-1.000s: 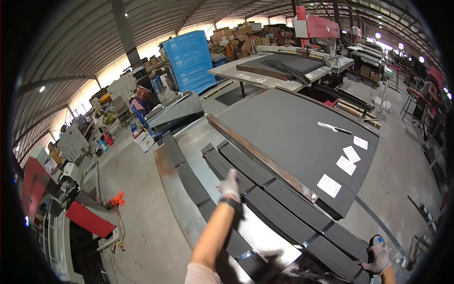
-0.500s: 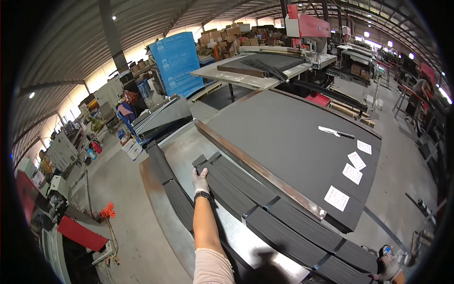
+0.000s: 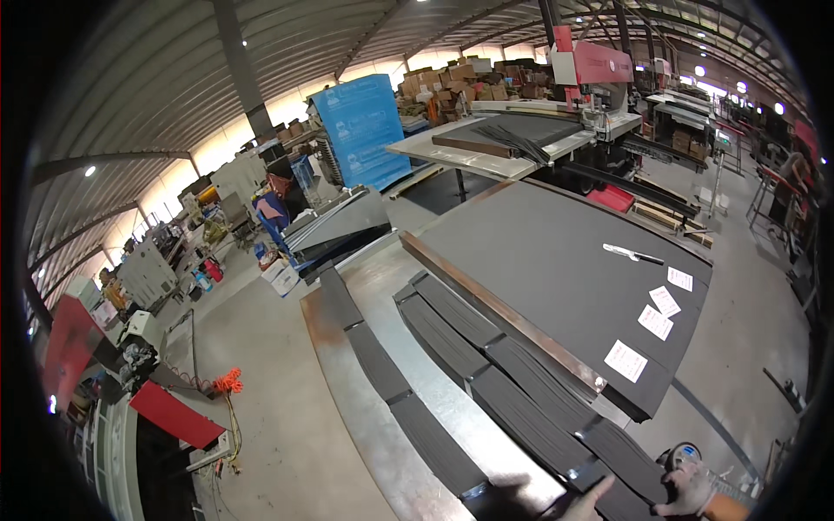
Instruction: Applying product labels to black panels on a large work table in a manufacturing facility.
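Observation:
Long dark grey strips, gathered in strapped bundles [image 3: 521, 408], lie side by side on a bare metal sheet [image 3: 473, 417]. At their near end my left hand [image 3: 588, 504] has its fingers stretched out, partly cut off by the lower edge. My gloved right hand [image 3: 692, 491] comes in from the lower right, its fingers curled at the bundles' near corner. Against it sits a round dark tool [image 3: 683, 455] with a blue-and-white face, which it appears to hold; its kind is unclear. Another strapped bundle [image 3: 382, 369] lies apart on the left.
Beyond a rusty metal bar [image 3: 504, 308] lies a broad stack of dark sheets [image 3: 539, 243], bearing a knife [image 3: 632, 253] and several printed papers [image 3: 625, 360]. A red machine part [image 3: 178, 412] stands left. Farther back are a blue panel [image 3: 356, 130] and another worktable [image 3: 417, 149].
My left hand has left the bundles' far end and come to the near end, beside my right hand. The right hand and round tool have moved slightly left. The view has turned left.

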The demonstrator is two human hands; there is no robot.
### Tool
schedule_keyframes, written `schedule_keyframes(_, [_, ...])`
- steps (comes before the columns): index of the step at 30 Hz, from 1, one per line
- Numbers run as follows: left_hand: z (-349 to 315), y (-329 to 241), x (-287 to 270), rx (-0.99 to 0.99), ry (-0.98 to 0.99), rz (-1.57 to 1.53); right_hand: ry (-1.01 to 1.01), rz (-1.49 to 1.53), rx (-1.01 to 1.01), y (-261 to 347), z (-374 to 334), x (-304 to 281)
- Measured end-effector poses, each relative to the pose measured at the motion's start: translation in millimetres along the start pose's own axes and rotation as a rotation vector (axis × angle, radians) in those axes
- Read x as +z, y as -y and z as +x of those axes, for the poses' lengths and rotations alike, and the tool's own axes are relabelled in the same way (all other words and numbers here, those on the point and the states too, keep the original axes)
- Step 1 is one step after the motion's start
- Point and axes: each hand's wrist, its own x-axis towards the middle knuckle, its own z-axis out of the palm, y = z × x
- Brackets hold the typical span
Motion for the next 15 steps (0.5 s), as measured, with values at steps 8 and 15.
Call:
schedule_keyframes(8, [-12.5, -124.7, -64.1, 1.246, -0.237, 0.546, -0.207, 0.165, -0.274, 88.2, 197.9, 3.9])
schedule_keyframes(15, [-39.1, -91.5, -119.4, 1.546, -0.237, 0.884, 0.025, 0.255, -0.271, 127.2, 286.8, 42.5])
